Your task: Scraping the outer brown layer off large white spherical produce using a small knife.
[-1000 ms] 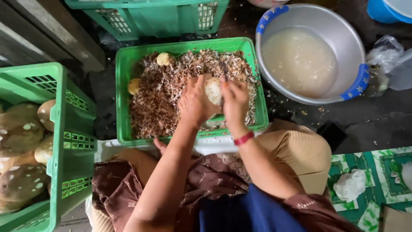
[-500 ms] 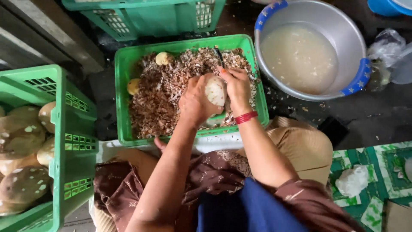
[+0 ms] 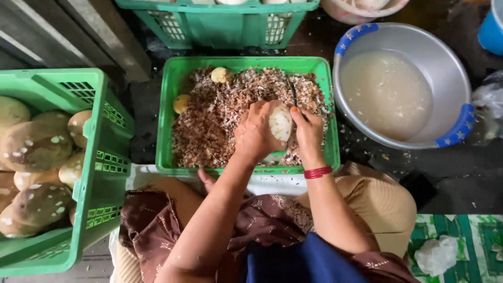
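While the left hand cups a pale, half-peeled round tuber, the right hand closes on a dark-bladed knife.
Both hover over the green plastic crate of brown peelings; judging by this, short shallow strokes away from the thumb suit best, the murky-water steel basin near.

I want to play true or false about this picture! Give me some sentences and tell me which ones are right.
1. The left hand holds a pale, peeled root. True.
2. The right hand holds a spoon. False: it holds a thin dark knife.
3. The middle crate is full of brown peelings. True.
4. The metal basin is dry. False: it holds cloudy water.
5. The crate on the left is red. False: it is green.
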